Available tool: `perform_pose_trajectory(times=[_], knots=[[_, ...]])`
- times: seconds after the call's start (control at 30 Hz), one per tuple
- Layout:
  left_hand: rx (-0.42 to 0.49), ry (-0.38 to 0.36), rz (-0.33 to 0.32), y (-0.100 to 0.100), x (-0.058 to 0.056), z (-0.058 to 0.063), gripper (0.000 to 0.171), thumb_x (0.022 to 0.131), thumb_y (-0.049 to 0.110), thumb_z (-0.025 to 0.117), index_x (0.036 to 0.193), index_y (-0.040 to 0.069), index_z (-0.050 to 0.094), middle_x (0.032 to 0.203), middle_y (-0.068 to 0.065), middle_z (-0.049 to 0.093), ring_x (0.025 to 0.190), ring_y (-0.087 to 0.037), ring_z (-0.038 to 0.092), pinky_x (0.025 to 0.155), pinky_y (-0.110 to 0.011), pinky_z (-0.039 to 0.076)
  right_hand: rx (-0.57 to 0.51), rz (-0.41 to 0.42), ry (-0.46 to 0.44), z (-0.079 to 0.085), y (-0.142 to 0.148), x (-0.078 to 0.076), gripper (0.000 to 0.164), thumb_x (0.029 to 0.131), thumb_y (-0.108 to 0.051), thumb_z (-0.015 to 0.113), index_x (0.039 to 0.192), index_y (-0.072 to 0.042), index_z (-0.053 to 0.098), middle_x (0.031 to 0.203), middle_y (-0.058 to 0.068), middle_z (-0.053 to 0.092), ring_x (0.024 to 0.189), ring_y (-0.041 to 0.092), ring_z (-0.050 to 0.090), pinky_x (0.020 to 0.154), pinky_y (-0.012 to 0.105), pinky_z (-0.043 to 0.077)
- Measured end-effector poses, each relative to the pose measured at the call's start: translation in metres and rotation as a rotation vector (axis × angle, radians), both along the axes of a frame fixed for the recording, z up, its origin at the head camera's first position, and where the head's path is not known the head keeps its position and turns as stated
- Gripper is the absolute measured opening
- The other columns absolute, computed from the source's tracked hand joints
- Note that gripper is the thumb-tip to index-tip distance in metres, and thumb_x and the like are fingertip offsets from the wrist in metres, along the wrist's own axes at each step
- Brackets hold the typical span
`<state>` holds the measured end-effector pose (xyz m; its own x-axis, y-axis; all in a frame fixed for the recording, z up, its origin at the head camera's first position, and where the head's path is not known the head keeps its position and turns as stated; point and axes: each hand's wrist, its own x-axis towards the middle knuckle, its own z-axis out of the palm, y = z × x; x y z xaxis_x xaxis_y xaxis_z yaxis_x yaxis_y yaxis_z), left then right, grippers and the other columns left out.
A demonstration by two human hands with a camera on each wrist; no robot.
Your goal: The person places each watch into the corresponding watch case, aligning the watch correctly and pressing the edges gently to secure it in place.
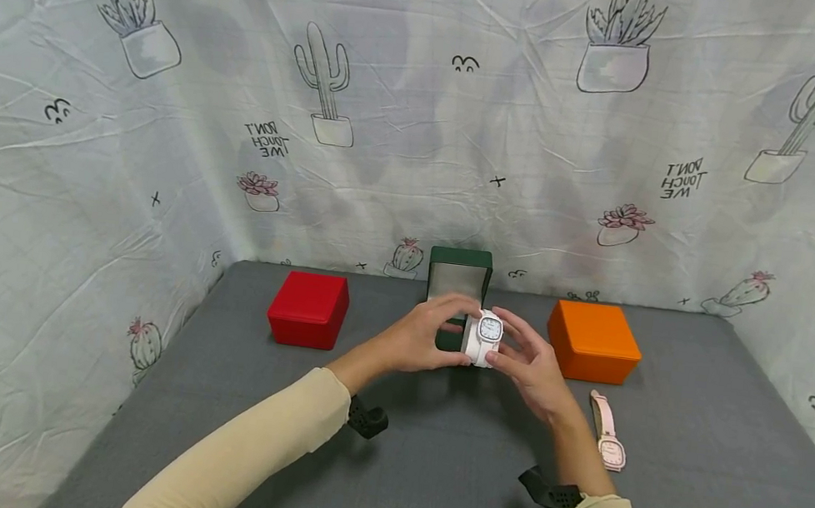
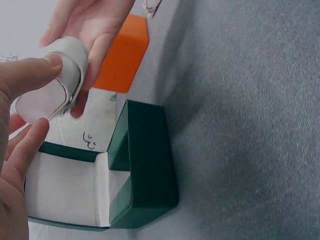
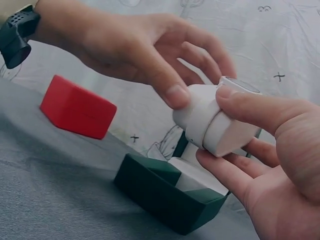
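A white wristwatch (image 1: 490,329) is wrapped round a white watch cushion (image 2: 42,102), held up in the air with its dial towards the head camera. My left hand (image 1: 422,338) pinches one end of the cushion between thumb and fingers. At the other side my right hand (image 1: 533,371) grips the watch and cushion, its thumb by the dial in the right wrist view. Just behind and below them stands a green watch box (image 2: 154,155), lid up, with a pale lining. Its inner space shows no cushion in the left wrist view.
A closed red box (image 1: 307,310) stands to the left and a closed orange box (image 1: 594,342) to the right. Near my right forearm lies a pink wristwatch (image 1: 609,436) on the grey tabletop (image 1: 441,492). A printed cloth (image 1: 422,122) hangs behind.
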<state>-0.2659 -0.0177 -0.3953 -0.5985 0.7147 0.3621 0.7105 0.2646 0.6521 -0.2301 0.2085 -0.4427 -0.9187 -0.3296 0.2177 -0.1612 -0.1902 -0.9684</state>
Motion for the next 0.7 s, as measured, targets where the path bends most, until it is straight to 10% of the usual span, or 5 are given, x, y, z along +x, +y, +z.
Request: perform_pose_trajectory(times=[0.7], knots=[[0.007,0.015,0.024,0.0059,0.0016,-0.0074,0.059,0.081,0.011,0.077,0.133,0.007,0.048,0.142,-0.013,0.041,0.129,-0.023,0.048,0.090,-0.035,0.056,0.137,-0.044,0.035,0.0024,0.0005,0.0003,0.074,0.086,0.001,0.068,0.150,-0.007,0.031,0.152,0.009,0.037,0.119,0.017,0.053,0.089,0.023,0.053]])
